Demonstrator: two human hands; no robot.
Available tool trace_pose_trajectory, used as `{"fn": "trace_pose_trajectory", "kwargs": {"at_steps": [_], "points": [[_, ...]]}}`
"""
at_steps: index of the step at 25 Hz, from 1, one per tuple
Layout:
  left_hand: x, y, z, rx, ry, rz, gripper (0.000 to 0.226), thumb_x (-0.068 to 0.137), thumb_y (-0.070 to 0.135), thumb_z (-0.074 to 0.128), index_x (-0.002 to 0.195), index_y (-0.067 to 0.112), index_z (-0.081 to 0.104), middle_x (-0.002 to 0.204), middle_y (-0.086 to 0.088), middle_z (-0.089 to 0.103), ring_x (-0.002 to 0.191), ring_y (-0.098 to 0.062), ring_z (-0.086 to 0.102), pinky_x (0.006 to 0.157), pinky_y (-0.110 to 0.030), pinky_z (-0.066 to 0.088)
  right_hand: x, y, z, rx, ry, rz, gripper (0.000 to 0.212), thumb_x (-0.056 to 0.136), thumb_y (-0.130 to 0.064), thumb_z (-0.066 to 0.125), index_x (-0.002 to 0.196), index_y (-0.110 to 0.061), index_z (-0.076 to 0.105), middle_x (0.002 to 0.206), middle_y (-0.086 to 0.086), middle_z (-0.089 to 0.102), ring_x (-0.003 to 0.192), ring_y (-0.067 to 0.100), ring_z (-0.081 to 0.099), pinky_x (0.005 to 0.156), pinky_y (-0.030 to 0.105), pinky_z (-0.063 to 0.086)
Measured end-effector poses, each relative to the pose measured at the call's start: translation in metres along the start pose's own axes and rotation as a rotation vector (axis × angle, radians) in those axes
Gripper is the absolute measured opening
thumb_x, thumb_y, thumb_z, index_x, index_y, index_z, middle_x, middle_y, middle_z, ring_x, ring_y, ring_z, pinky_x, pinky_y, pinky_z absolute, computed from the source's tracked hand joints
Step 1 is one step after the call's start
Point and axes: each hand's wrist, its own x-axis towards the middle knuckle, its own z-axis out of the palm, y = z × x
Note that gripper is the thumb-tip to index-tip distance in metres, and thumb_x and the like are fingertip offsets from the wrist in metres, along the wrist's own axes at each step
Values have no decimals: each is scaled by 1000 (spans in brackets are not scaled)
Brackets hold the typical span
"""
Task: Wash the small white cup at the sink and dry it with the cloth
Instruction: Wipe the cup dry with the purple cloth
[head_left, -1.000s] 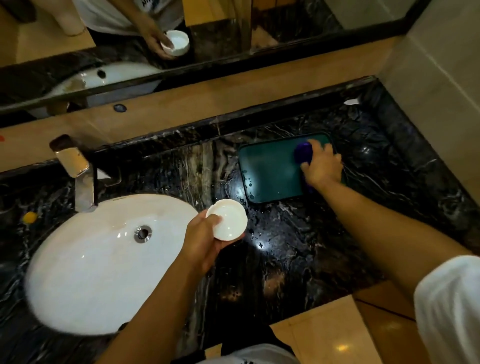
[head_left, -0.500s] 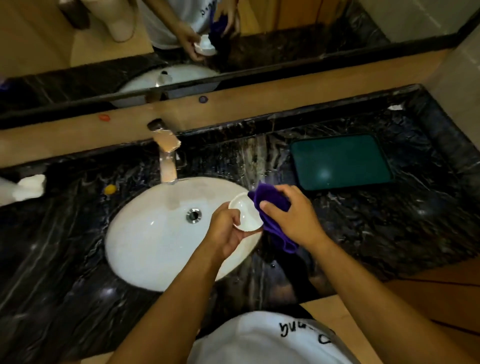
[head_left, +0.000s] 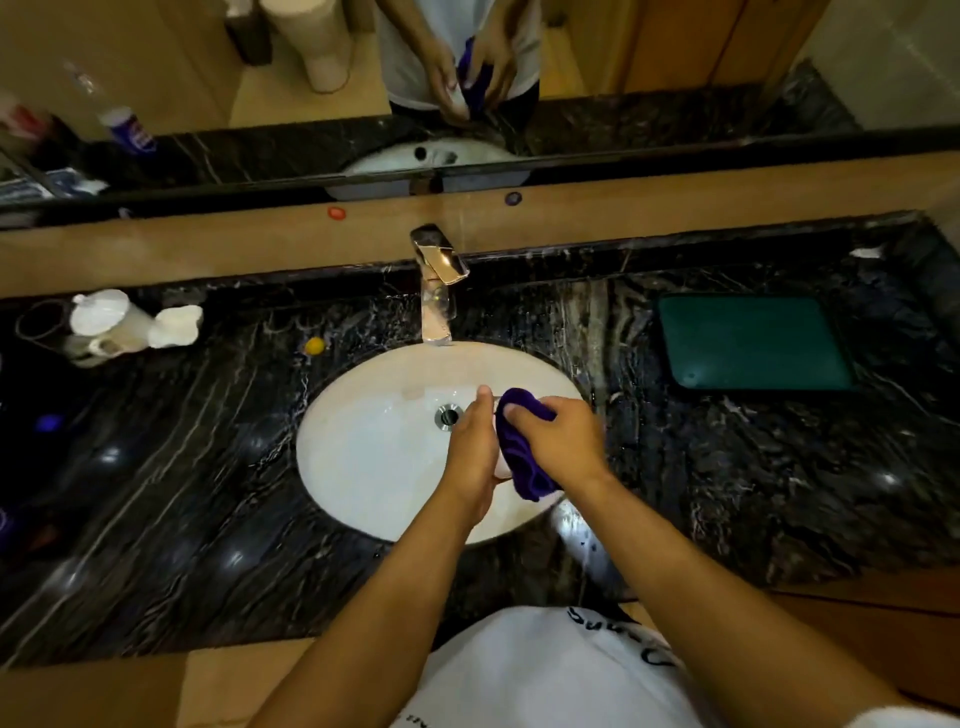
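Head view: you're standing over the sink (head_left: 363, 467) with both hands together above the right half of the bowl, so any drips land in the basin and not on the worktop (head_left: 727, 493).
Left hand (head_left: 470, 452): your grip is wrapped round the small white cup (head_left: 501, 470), fingers curled on its far side and thumb pointing up towards the tap (head_left: 439, 280). Looks like you're just bracing it so the other hand can push against it.
Cup: nearly all hidden, only a sliver of white shows between your two hands, right against the left palm. Can't tell which way its mouth is tilted.
Right hand (head_left: 558, 441): grip closed on the purple cloth (head_left: 522, 457), thumb pressing a fold in where the cup's opening should be. The loose end hangs down below your grip over the basin.
Stage: I'd say drying, not washing, since I can't see any water running from the tap.
Green tray (head_left: 753, 343): well off to the right of your right hand, nothing on it.
Other stuff: a white jug (head_left: 104, 322) far to the left of your left hand, out of the way.
Watch out: a wet glazed cup held one-handed probably slips easily, so keeping it over the sink makes sense.
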Motion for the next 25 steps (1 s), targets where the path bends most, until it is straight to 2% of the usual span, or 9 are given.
{"fn": "trace_pose_trajectory", "kwargs": {"at_steps": [2,4,7,11,13,16,18,21,25], "points": [[-1,8,-8,7,5,26,47,102,54,42,119,18,67,112,-12,77,99,-28,75,71,-43,63,-4,0,3,118,-92,-97,34,84,-43,72,63,-17,66,54,-2,63,50,10,57,53,29,47],[-3,17,-14,-26,-15,23,45,101,48,47,109,11,71,102,-15,78,91,-28,76,69,-40,60,-9,-3,1,207,-236,-212,27,88,-39,69,69,-19,68,60,-2,67,53,7,58,53,21,46],[-8,26,-17,-27,-26,8,39,100,41,48,86,13,72,79,-10,75,76,-26,70,66,-36,56,-7,-11,-11,190,-445,-301,20,91,-30,68,76,-18,70,64,-3,68,56,7,60,55,21,47],[-14,34,-16,-29,-12,-2,35,97,35,53,84,9,74,78,-12,74,71,-25,71,70,-39,56,1,-37,-34,-240,-643,-462,22,87,-32,71,71,-18,68,62,-4,65,56,12,59,56,27,49],[-17,37,-12,-28,-16,1,31,95,32,56,82,10,74,77,-12,74,70,-24,70,71,-40,55,4,-56,-39,-544,-667,-580,22,85,-36,69,67,-25,63,65,-3,62,64,20,62,61,34,52],[-19,39,-7,-44,-16,-2,28,93,34,57,84,14,74,77,-10,72,75,-27,67,72,-42,52,-2,-69,-35,-896,-514,-696,10,83,-35,64,84,-25,65,82,2,64,75,27,63,62,36,49],[-18,47,-8,-49,8,-37,31,91,38,58,96,12,74,86,-13,74,81,-30,68,75,-44,54,-13,-60,-24,-985,-339,-698,26,85,-32,63,107,-19,67,96,7,65,78,29,62,61,35,40],[-18,53,-16,-57,-7,-123,33,90,43,55,96,13,69,81,-14,72,79,-29,66,65,-41,58,-22,-49,-9,-841,-147,-595,35,87,-26,62,120,-15,61,105,11,64,84,32,65,62,36,39],[-20,56,-21,-37,-74,-151,35,94,44,49,97,15,67,83,-12,74,85,-31,67,69,-47,60,-23,-43,1,-504,80,-620,25,91,-32,64,110,-16,64,99,6,64,82,25,62,66,34,46]]}}
